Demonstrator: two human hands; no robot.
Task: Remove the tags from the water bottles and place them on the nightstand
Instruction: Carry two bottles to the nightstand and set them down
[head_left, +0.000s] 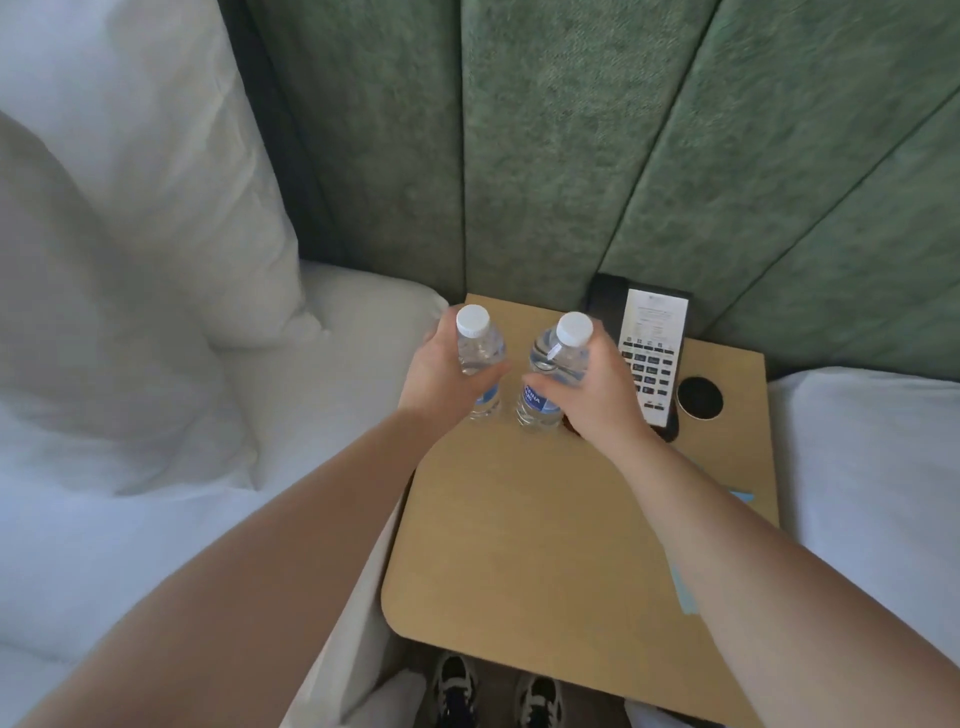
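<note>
Two clear water bottles with white caps and blue labels stand upright at the back of the wooden nightstand (530, 530). My left hand (441, 371) grips the left bottle (480, 345) round its body. My right hand (597, 389) grips the right bottle (563, 353) below the neck. A pale blue paper tag (683, 587) lies on the nightstand's right side, partly hidden under my right forearm; another blue corner (743, 496) shows near the right edge.
A black phone with a white keypad card (649, 353) sits at the nightstand's back right, beside a round black disc (700, 397). A green padded headboard (545, 156) rises behind. White beds and pillows flank both sides. My shoes (498, 691) show below the front edge.
</note>
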